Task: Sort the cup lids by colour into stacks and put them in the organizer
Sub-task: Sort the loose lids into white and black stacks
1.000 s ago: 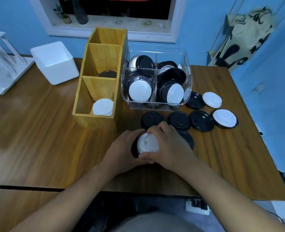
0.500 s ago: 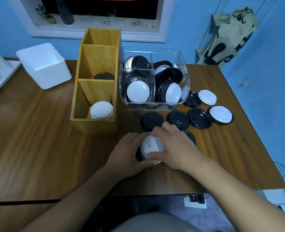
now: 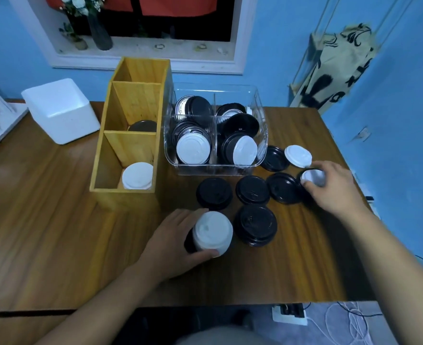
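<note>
Steadying the short stack of white plastic cup lids (image 3: 212, 231) at near centre in my curled left hand (image 3: 173, 241), I pinch a single round white lid (image 3: 310, 176) at far right with my right hand (image 3: 336, 189) and should lift it straight, clear of neighbouring black lids (image 3: 283, 188).

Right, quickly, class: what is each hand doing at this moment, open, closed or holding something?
Left hand: grips the stack of white plastic cup lids.
Right hand: pinches a single round white plastic lid.

White lid stack (image 3: 212, 232) sits beside loose black lids (image 3: 252, 190); wooden organizer (image 3: 124, 196) holds white lids (image 3: 137, 176) in its nearest compartment.
</note>
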